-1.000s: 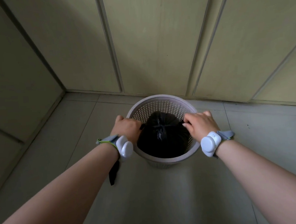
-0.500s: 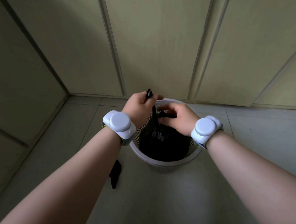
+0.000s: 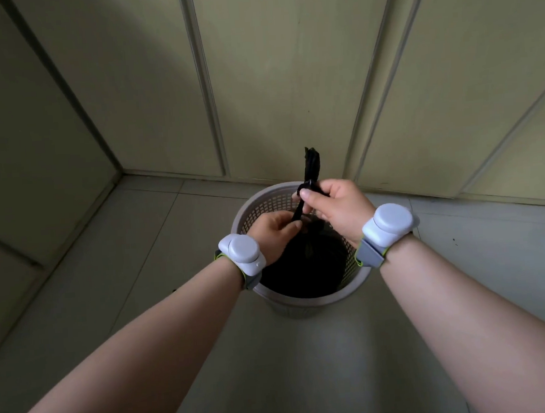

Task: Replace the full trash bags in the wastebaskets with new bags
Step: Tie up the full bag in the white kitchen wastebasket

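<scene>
A round pale mesh wastebasket [image 3: 316, 303] stands on the tiled floor near the wall. Inside it sits a full black trash bag [image 3: 304, 262]. Its gathered neck is twisted into a thin strand that rises above the rim, with the loose end sticking up. My right hand [image 3: 335, 205] pinches the strand high up, above the far rim. Lower down, just over the bag's body, my left hand [image 3: 274, 230] pinches the same strand. Both wrists carry white round trackers.
Beige panelled cabinet doors [image 3: 288, 76] close off the back and the left side, forming a corner [image 3: 122, 175]. Pale floor tiles [image 3: 138, 248] surround the basket on the left, right and front. A small dark bit lies on the floor at the left forearm.
Both hands left the basket's sides and gathered the bag's top. The right hand rose above the left and pulled the twisted neck upward. The view shifted slightly.
</scene>
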`<action>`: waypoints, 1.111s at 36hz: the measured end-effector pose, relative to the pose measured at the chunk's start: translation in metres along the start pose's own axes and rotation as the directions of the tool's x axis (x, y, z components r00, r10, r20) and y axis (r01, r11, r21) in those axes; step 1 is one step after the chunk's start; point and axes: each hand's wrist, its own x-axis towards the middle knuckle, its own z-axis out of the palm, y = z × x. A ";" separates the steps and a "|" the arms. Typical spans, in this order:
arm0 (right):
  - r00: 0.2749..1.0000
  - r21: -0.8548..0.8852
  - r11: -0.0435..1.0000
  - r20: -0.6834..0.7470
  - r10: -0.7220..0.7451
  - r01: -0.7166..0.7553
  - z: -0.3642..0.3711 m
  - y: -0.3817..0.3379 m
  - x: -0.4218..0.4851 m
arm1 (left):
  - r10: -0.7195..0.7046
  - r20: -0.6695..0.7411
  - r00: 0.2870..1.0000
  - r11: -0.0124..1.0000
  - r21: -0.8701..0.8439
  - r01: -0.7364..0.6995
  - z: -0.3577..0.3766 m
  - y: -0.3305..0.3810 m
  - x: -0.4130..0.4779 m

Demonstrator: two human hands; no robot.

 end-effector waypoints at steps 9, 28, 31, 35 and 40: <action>0.939 0.162 0.986 -0.343 0.019 0.039 -0.012 -0.012 0.009 | -0.136 -0.135 0.981 0.990 0.026 0.141 0.008 0.005 0.007; 0.994 0.228 0.971 0.061 -0.091 0.075 0.002 -0.029 -0.004 | -0.148 0.017 0.989 0.932 0.336 0.134 0.014 0.011 0.006; 0.997 0.207 0.976 0.017 -0.076 0.071 -0.001 -0.024 -0.003 | -0.169 -0.003 0.986 0.948 0.272 0.164 0.010 0.009 0.004; 0.993 -0.006 0.998 0.104 -0.056 0.057 -0.004 -0.008 0.001 | -0.144 0.008 0.990 0.960 0.242 0.138 0.007 0.011 0.001; 0.975 -0.561 0.809 0.212 -0.062 0.174 -0.008 0.009 -0.002 | -0.117 -0.039 0.992 0.938 0.323 0.124 0.007 0.014 -0.001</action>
